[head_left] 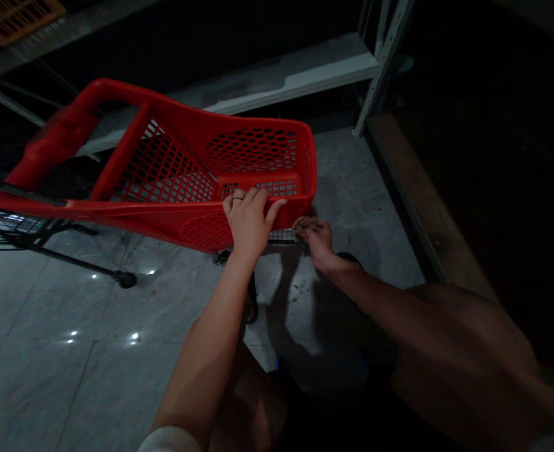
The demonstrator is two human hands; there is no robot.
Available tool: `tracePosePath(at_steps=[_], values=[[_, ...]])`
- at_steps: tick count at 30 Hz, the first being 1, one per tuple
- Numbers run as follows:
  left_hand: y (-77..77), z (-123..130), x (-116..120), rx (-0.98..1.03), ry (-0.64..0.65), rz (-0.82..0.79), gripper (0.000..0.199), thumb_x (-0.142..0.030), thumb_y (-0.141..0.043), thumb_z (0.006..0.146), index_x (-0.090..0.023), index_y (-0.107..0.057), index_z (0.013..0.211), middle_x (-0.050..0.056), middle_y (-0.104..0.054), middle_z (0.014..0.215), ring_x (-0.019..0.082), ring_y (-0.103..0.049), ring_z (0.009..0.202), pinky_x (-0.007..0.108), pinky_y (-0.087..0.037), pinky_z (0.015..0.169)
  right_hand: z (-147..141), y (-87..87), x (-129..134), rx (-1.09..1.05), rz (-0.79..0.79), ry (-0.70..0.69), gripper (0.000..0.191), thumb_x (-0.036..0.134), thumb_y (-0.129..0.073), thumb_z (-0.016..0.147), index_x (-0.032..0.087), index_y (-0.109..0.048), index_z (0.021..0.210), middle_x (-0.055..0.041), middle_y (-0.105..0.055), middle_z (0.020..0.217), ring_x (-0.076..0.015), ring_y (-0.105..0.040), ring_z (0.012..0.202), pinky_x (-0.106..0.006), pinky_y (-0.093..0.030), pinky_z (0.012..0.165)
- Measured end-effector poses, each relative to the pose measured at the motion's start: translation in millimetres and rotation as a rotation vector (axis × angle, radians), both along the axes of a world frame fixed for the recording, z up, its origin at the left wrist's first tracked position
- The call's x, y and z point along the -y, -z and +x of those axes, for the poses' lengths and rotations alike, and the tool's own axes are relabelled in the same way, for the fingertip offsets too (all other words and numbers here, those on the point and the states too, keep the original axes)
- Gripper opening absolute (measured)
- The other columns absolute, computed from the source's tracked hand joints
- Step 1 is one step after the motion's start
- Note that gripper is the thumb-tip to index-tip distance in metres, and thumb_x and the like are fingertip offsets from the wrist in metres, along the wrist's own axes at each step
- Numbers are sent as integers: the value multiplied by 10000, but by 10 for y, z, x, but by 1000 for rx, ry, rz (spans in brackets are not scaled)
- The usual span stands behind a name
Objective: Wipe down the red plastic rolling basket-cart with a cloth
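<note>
A red plastic shopping cart (164, 216) stands in front of me, its handle toward the left. My left hand (249, 223) grips the near top rim, fingers hooked over into the basket and thumb along the edge; a dark ring shows on one finger. Low at the cart's right end, my right hand (320, 245) is closed on a crumpled brown cloth (306, 227). The cloth is beside the lower corner of the basket; whether it touches the plastic I cannot tell.
Behind the cart runs a metal shelf rack (305, 75) with an upright post at right. A black wire cart (17, 232) with a caster stands at left. An orange crate (17, 19) sits on the upper left shelf. A raised ledge (428, 201) borders the tiled floor at right.
</note>
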State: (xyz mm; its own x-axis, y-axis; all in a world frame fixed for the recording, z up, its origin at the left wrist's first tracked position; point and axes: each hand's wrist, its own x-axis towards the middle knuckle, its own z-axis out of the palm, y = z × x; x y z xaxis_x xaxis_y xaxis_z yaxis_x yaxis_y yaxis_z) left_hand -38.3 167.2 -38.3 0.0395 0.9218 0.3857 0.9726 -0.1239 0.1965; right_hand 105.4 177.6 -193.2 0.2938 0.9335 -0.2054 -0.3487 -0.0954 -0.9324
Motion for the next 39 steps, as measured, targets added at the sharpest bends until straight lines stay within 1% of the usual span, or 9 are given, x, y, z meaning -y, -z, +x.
tracePosePath(at_steps=[5,10,13,18,23,26,29,33,39], values=[[10,4,-11,3,2,-1,412,-613,-500,1101,-293,-756,1056,89,-798,1139,346,-634,1161,511,-381,1109,37,-394,-67,-143,-110,-13,246,178,-716,696,251,-514,816,53,-684,717,-118,-684,597,-201,-569,504],[24,34,-8,2,-9,25,386,-595,-519,1101,-289,-750,1055,83,-805,1136,338,-643,1147,492,-385,1102,193,-841,-41,-227,-35,-164,207,230,-761,766,238,-592,885,-25,-768,869,-184,-788,792,-312,-693,709],[27,84,5,-6,-8,6,371,-587,-537,1097,-287,-755,1078,86,-803,1150,340,-645,1166,486,-384,1105,220,-873,-20,-177,3,-89,261,241,-762,775,254,-553,931,-1,-746,898,-176,-776,814,-335,-693,747],[-42,108,47,-5,73,-59,352,-513,-508,1125,-281,-766,1181,85,-806,1206,328,-653,1210,483,-398,1112,317,-722,-111,23,35,34,305,213,-722,735,268,-534,969,26,-700,915,-158,-733,800,-319,-654,728],[-295,-312,142,-60,240,-32,332,-486,-551,1112,-329,-745,1331,75,-766,1381,315,-627,1369,483,-407,1187,625,-812,-265,340,196,178,392,167,-670,679,252,-666,1062,-16,-743,1024,-219,-742,962,-427,-657,895],[-404,-670,229,-78,128,23,324,-549,-551,1094,-361,-790,1207,74,-786,1333,343,-618,1379,530,-387,1212,756,-1017,-274,558,400,124,468,164,-659,714,266,-716,1167,-44,-769,1122,-259,-746,1077,-501,-636,1002],[-405,-855,275,-116,45,-19,413,-577,-470,1112,-353,-804,1018,80,-831,1109,341,-692,1159,567,-378,1179,746,-1206,-196,821,596,-68,463,153,-648,785,287,-747,1217,-57,-783,1213,-280,-724,1181,-536,-591,1104],[-335,-793,234,-164,5,-57,452,-596,-445,1115,-327,-767,946,82,-837,992,335,-701,1036,565,-391,1083,581,-1292,-90,1159,731,-298,501,72,-564,855,263,-768,1271,-86,-790,1294,-320,-654,1315,-592,-508,1216],[-292,-663,115,-158,5,-46,408,-561,-457,1127,-307,-752,1004,80,-847,1087,337,-688,1096,548,-364,1055,339,-1280,-172,1222,752,-326,576,28,-506,893,247,-755,1365,-96,-790,1340,-325,-663,1310,-603,-517,1205]])
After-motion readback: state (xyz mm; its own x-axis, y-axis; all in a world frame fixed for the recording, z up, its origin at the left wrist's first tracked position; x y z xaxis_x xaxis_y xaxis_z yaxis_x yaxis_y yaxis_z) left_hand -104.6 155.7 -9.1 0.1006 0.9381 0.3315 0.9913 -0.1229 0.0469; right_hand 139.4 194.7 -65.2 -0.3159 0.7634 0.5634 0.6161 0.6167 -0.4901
